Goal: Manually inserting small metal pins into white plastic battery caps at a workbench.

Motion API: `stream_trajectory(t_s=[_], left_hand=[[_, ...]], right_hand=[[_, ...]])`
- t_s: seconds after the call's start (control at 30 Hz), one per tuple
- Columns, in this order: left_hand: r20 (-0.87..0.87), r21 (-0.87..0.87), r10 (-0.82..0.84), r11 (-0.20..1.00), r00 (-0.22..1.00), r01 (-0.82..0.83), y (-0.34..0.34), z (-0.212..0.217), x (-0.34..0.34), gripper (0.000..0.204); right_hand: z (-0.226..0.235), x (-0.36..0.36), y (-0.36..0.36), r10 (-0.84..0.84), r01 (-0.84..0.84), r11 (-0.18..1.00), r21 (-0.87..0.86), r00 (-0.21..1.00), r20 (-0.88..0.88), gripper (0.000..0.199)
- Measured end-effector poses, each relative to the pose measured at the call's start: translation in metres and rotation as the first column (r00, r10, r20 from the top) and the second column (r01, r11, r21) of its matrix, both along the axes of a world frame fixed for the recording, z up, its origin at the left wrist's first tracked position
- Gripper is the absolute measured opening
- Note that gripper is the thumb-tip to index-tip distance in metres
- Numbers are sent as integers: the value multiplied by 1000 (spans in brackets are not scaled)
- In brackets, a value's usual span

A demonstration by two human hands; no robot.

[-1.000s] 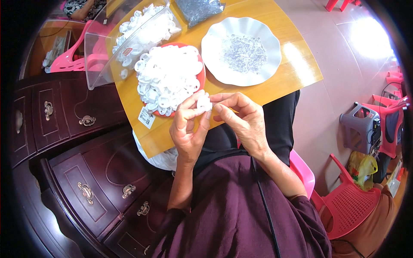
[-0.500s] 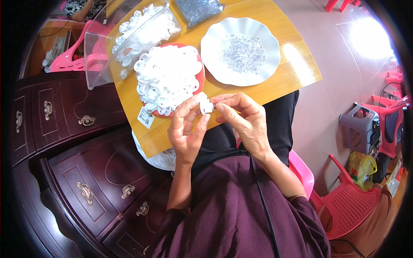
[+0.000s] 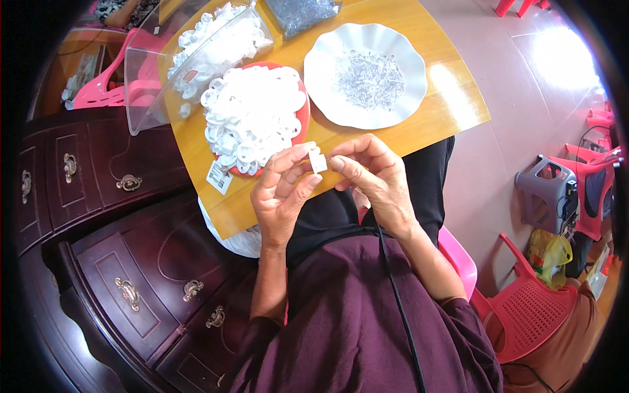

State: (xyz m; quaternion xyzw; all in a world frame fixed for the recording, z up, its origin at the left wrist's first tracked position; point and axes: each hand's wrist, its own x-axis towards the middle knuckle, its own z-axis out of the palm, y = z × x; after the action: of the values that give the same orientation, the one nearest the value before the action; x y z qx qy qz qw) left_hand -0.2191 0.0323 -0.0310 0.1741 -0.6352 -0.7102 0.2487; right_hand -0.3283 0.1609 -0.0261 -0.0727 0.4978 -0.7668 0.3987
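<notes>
Between the thumb and fingers of my left hand (image 3: 282, 196) is a small white plastic part (image 3: 318, 161). My right hand (image 3: 377, 183) pinches a tiny thin piece against the right side of that part; its kind is too small to make out. Just beyond my left hand, a red plate (image 3: 303, 121) bears a heap of white plastic parts (image 3: 252, 114). A white scalloped dish (image 3: 318, 78) stands beyond my right hand, with many small clear pieces (image 3: 372, 80) in it. Both hands are raised above the table's near edge.
A clear plastic bin (image 3: 141, 98) with more white parts lies tilted at the back left of the wooden table (image 3: 452, 39). Behind the dish is a bag of dark clear pieces (image 3: 301, 14). A dark wooden cabinet (image 3: 111, 242) stands at left, a red chair (image 3: 531, 314) and grey stool (image 3: 547, 193) at right.
The white part has turned in my left fingers and shows a flatter, squarer side. My right fingers stay close at its right side, with a slight shift of the hand.
</notes>
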Motion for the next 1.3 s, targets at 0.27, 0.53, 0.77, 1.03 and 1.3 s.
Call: stream_trajectory(t_s=[0.27,0.53,0.77,1.03,1.3], left_hand=[[-5,-87,-25,996,1000,25,-2,-1,2,35],[32,-76,-59,995,998,61,1,0,0,30],[61,-17,-82,996,995,84,1,-2,-8,28],[109,-132,-149,978,983,163,-20,16,-37,28],[-198,-741,287,583,937,-334,-158,83,-90,28]], right_hand=[[-4,-5,6,75,-74,997,-31,996,56,14],[-3,-6,8,93,-93,995,34,996,9,14],[-11,-5,10,61,-56,995,77,997,-55,13],[-3,-30,7,73,-64,993,97,993,-88,17],[-18,-93,-24,322,304,869,391,255,-912,18]])
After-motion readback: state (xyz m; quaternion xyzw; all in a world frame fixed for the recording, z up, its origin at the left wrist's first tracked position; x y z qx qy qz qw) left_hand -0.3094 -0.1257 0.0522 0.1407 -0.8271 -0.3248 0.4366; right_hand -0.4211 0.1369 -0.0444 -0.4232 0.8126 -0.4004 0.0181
